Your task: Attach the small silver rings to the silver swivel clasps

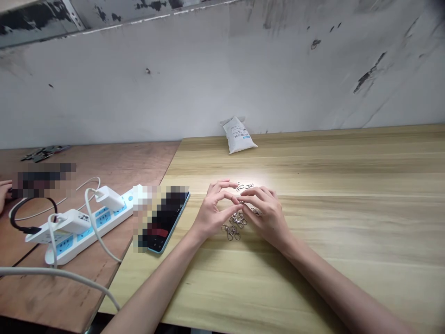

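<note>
Say the spot where the fingertips meet is the middle of a clock, with 12 far away. Nearest, the two arms come in over a pale wooden table (347, 232), one from 7 o'clock and one from 5. A fat white cord (62, 273) bends at 8 o'clock.

Shiny little metal clips (238, 220) lie on the wood at 6 o'clock, close under the fingers. More clips peek out at 4 o'clock, partly hidden by the right hand (266, 213). The left hand (212, 213) is on the 9 o'clock side. On each hand the thumb and pointing finger are narrow, their tips close together, and the two hands almost touch. I cannot tell if they pinch a clip (it would be very tiny there). A few more clips lie just past the fingers at 12.

A phone (167, 222) with a blue edge lies between 8 and 9, partly blurred. Further that way, on a brown board (153, 157), sits a white power strip (83, 241) with blue sockets and white plugs (111, 199) in it. At 9 o'clock, at the very edge, is another person's hand (4, 189).

Far off at 12, a small white bag (239, 134) with a label sits by the wall (194, 93), which is white and chipped.
</note>
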`<action>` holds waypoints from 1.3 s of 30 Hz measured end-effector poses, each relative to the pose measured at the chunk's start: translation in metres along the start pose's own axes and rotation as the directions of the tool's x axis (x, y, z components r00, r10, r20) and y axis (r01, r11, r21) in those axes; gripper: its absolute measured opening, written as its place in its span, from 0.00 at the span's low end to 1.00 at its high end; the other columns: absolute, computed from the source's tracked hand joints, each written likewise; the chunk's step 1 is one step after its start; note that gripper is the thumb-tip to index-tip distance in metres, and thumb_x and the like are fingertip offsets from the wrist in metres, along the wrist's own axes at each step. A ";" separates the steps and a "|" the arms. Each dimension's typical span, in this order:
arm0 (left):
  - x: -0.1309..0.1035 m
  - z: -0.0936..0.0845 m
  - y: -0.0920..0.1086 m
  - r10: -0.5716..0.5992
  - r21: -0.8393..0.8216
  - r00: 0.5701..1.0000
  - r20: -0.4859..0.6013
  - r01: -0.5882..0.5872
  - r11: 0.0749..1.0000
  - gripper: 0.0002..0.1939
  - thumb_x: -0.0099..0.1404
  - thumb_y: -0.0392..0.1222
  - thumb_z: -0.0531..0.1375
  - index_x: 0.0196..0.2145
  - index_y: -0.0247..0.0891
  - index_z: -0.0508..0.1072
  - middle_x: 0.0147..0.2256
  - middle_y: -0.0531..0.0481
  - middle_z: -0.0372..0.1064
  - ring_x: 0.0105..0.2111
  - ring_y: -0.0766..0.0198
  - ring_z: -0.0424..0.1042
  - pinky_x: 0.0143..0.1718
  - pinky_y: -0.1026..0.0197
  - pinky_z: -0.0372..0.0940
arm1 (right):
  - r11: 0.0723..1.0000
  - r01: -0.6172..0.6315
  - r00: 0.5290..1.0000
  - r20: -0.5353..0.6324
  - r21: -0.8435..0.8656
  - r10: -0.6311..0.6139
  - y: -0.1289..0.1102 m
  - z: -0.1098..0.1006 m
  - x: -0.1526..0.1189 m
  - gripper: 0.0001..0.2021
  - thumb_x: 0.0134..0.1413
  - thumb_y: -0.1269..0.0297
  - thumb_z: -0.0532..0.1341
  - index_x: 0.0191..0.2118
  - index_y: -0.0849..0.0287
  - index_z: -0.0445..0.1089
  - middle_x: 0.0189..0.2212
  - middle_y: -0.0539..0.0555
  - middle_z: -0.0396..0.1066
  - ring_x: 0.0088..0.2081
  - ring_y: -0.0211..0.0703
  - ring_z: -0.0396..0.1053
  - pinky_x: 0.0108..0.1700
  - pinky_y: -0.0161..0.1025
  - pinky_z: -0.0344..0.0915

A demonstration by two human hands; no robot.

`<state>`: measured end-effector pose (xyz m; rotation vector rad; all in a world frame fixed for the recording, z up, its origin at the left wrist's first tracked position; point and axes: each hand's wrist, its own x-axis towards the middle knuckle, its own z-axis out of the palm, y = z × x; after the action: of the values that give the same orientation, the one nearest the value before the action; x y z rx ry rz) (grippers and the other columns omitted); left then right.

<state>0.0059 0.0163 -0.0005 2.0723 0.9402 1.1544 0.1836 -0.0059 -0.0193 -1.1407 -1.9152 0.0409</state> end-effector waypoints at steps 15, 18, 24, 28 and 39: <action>-0.005 0.012 0.007 0.022 0.168 0.976 -0.215 0.015 0.986 0.04 0.62 0.39 0.64 0.30 0.40 0.73 0.45 0.48 0.71 0.53 0.56 0.63 0.56 0.48 0.58 | 0.999 0.036 0.987 0.155 0.028 -0.040 -0.014 0.010 -0.004 0.12 0.65 0.70 0.51 0.35 0.58 0.71 0.30 0.53 0.73 0.35 0.43 0.64 0.46 0.44 0.56; -0.005 0.013 0.008 -0.004 0.158 0.973 -0.229 0.041 0.987 0.04 0.63 0.39 0.64 0.30 0.40 0.73 0.43 0.49 0.71 0.51 0.57 0.64 0.55 0.49 0.59 | 0.999 -0.003 0.988 0.151 0.039 -0.003 -0.015 0.009 -0.003 0.11 0.62 0.71 0.53 0.31 0.58 0.70 0.30 0.53 0.73 0.34 0.42 0.64 0.44 0.43 0.57; -0.005 0.012 0.006 -0.063 0.102 0.985 -0.161 0.081 0.992 0.06 0.64 0.42 0.62 0.30 0.40 0.72 0.44 0.48 0.71 0.51 0.56 0.65 0.55 0.48 0.59 | 0.991 -0.136 0.989 0.066 0.008 0.135 -0.009 0.004 0.000 0.06 0.60 0.62 0.59 0.38 0.57 0.71 0.31 0.52 0.73 0.33 0.42 0.68 0.43 0.43 0.56; -0.006 0.014 0.008 -0.016 0.114 0.992 -0.121 0.030 0.993 0.05 0.64 0.40 0.62 0.30 0.40 0.72 0.44 0.48 0.71 0.50 0.56 0.65 0.55 0.49 0.59 | 0.996 -0.091 0.990 0.110 0.025 0.088 -0.009 0.005 -0.002 0.06 0.61 0.68 0.55 0.36 0.56 0.70 0.32 0.53 0.74 0.35 0.44 0.67 0.44 0.44 0.57; -0.009 0.015 0.014 0.112 0.318 0.964 -0.242 -0.030 0.948 0.05 0.65 0.40 0.61 0.30 0.40 0.71 0.40 0.49 0.73 0.48 0.56 0.66 0.52 0.50 0.59 | 0.975 0.052 0.993 0.117 -0.215 -0.027 -0.022 0.012 -0.006 0.14 0.65 0.73 0.48 0.30 0.59 0.67 0.26 0.53 0.71 0.32 0.44 0.62 0.46 0.44 0.56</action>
<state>0.0198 -0.0013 -0.0017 2.2544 1.2488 1.4164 0.1608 -0.0182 -0.0210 -1.2677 -2.0819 -0.1316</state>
